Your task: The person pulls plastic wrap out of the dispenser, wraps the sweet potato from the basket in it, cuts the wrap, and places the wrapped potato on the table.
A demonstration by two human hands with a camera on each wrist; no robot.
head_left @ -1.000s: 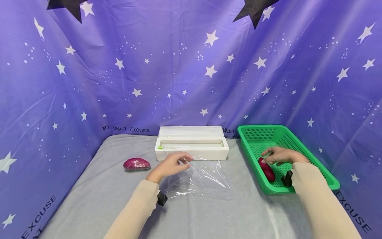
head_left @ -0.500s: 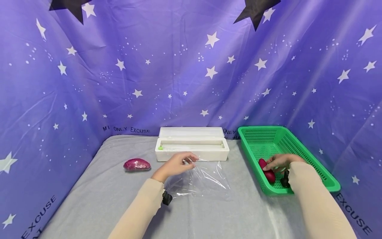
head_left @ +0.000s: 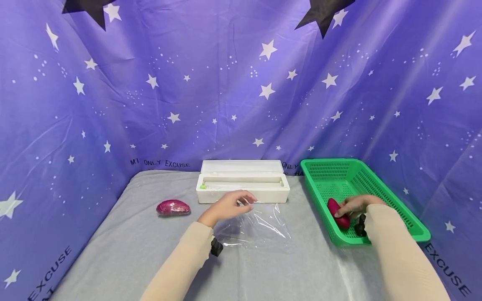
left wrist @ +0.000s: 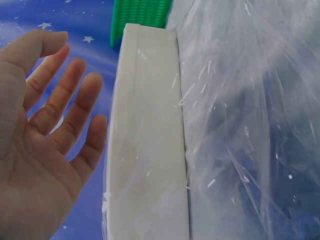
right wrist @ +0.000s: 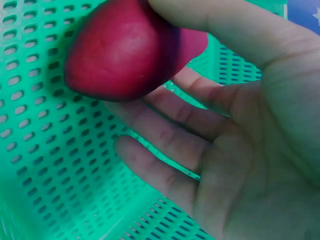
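Observation:
My right hand [head_left: 355, 205] reaches into the green basket [head_left: 326, 225] and holds a purple-red oblong vegetable [head_left: 333, 206] that looks like a sweet potato. In the right wrist view the thumb lies on top of this vegetable [right wrist: 120, 55] and fingers curl beneath it. My left hand [head_left: 230, 205] hovers over a clear sheet of cling film [head_left: 263, 225], its fingers loosely bent and nothing between them. The left wrist view shows the same hand [left wrist: 50, 130] beside the white cling film box [left wrist: 150, 130]. A similar purple-red vegetable wrapped in film [head_left: 173, 207] lies at the left.
The white box [head_left: 263, 195] stands at the back with its lid [head_left: 241, 166] raised and a green slider [head_left: 202, 186] at its left end. Film runs from its front over the grey cloth-covered table [head_left: 286, 276]. A purple starry curtain [head_left: 211, 96] surrounds the table.
My right hand has lowered into the basket and taken hold of the vegetable, which has shifted slightly. My left hand has drifted right over the film.

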